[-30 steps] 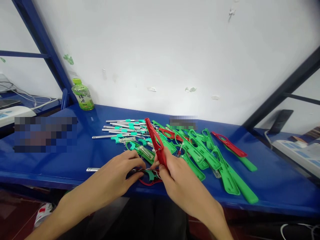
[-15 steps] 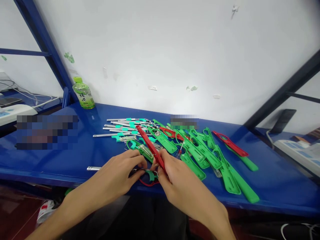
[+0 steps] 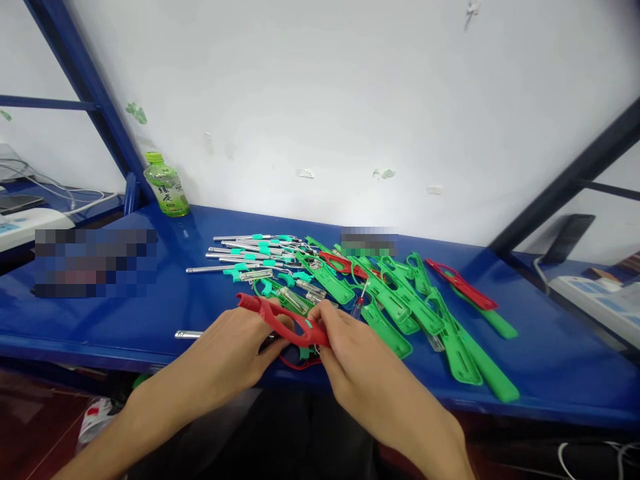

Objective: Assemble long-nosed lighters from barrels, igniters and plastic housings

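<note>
My right hand [image 3: 350, 353] pinches a long red plastic shell [image 3: 280, 317] that lies almost level across my left hand [image 3: 235, 350], pointing left. My left hand is closed over a part with a metal tube [image 3: 187, 335] sticking out to the left, a teal piece [image 3: 303, 351] and a red wire loop [image 3: 295, 365] showing under the fingers. Both hands work at the front edge of the blue bench [image 3: 150, 313]. Just beyond them lies a pile of green shells [image 3: 395, 303] and several metal tubes with teal fittings [image 3: 240, 257].
A green tea bottle [image 3: 167, 186] stands at the back left by the blue frame post [image 3: 85, 93]. A red shell on a green one [image 3: 467, 293] lies to the right. White power strips [image 3: 590, 297] sit on the far right, another device [image 3: 25, 227] on the far left.
My right hand has swung the red shell down from standing upright and pointing away to lying nearly flat over my left hand. The left hand has stayed in place.
</note>
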### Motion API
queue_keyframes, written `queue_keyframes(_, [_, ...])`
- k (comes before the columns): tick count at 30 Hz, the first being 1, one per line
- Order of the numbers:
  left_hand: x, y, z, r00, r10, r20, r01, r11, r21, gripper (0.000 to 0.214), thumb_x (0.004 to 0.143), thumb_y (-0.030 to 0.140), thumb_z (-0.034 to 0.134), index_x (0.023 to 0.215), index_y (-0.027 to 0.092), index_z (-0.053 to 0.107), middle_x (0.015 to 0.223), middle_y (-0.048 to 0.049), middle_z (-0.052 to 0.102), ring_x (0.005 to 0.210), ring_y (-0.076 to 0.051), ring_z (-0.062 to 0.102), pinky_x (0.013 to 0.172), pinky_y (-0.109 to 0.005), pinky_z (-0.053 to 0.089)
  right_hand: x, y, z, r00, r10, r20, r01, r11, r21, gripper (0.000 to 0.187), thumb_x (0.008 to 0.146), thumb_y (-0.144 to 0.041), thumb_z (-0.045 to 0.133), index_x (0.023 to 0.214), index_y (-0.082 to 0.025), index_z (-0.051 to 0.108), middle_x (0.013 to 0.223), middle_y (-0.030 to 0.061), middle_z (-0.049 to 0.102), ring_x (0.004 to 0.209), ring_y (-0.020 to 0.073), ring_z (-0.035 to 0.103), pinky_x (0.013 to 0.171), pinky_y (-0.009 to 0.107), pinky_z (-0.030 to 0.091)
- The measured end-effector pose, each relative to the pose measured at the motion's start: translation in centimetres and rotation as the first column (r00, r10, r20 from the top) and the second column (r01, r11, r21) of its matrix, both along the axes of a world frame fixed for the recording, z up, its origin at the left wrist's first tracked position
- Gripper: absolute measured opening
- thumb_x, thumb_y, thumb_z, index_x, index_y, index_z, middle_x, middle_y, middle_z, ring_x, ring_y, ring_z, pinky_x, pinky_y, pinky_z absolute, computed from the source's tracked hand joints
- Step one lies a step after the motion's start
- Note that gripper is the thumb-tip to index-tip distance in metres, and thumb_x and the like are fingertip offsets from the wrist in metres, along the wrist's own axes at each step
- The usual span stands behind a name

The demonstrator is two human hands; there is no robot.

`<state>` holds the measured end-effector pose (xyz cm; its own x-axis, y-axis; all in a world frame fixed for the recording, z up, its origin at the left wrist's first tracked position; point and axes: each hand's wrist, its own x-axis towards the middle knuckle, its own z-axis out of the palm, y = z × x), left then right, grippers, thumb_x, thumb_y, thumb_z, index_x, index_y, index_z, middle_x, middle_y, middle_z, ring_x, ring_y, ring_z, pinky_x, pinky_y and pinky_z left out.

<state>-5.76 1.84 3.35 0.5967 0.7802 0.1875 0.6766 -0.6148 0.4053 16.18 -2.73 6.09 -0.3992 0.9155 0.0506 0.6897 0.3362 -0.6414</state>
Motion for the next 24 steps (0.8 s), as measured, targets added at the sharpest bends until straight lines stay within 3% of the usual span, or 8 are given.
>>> queue_keyframes(5, [-0.1,0.2,-0.3,0.999,-0.015,-0.038,0.014,0.999,-0.031,0.020,0.105,0.023,0.054,0.101,0.025,0.073,0.107,-0.0038,0.076,0.100,-0.026,0.072,0.083,-0.036,0.052,0.1,0.2,-0.1,0.999,-0.024,-0.047,0.023,0.999,-0.030,0.021,0.100,-0.006,0.040,0.106,-0.024,0.050,0.108,0.0053,0.067,0.089,0.0226,0.062,0.074,0.035,0.046])
queue_keyframes(11, [-0.3,0.2,-0.7,1.000,-0.016,-0.013,0.016,1.000,0.009,0.017,0.102,0.023,0.058,0.097,0.026,0.074,0.108,-0.0044,0.075,0.104,-0.026,0.072,0.091,-0.035,0.056,0.6,0.8,-0.3,0.995,-0.009,-0.098,0.004,0.999,-0.052,0.020,0.101,-0.008,0.042,0.105,-0.026,0.051,0.107,0.0035,0.068,0.090,0.0222,0.063,0.074,0.035,0.047])
queue_keyframes(15, [-0.2,0.1,-0.4,1.000,-0.024,0.000,0.024,0.999,0.028,0.019,0.101,0.022,0.058,0.098,0.026,0.077,0.104,-0.0048,0.076,0.100,-0.024,0.073,0.089,-0.032,0.058,1.3,0.8,-0.2,0.994,-0.005,-0.105,-0.002,0.998,-0.068,0.020,0.101,-0.009,0.044,0.108,-0.026,0.052,0.104,0.0026,0.068,0.096,0.0234,0.065,0.083,0.037,0.049])
queue_keyframes(20, [-0.1,0.1,-0.6,1.000,-0.015,0.001,0.015,0.999,0.042,0.018,0.101,0.024,0.059,0.098,0.026,0.076,0.103,-0.0046,0.076,0.098,-0.024,0.072,0.088,-0.033,0.057,2.2,0.4,0.2,0.999,-0.009,-0.034,0.006,0.998,-0.067,0.019,0.100,-0.009,0.045,0.104,-0.027,0.051,0.102,0.0006,0.068,0.090,0.0225,0.062,0.076,0.036,0.046])
queue_keyframes(24, [0.0,0.0,-0.4,1.000,0.016,-0.002,-0.016,1.000,0.025,0.021,0.102,0.021,0.054,0.090,0.024,0.072,0.095,-0.0033,0.072,0.087,-0.022,0.069,0.073,-0.031,0.052,2.3,0.2,0.4,1.000,0.021,0.008,-0.020,0.999,-0.047,0.020,0.098,-0.007,0.044,0.101,-0.026,0.049,0.100,0.0014,0.067,0.091,0.0226,0.061,0.075,0.036,0.045])
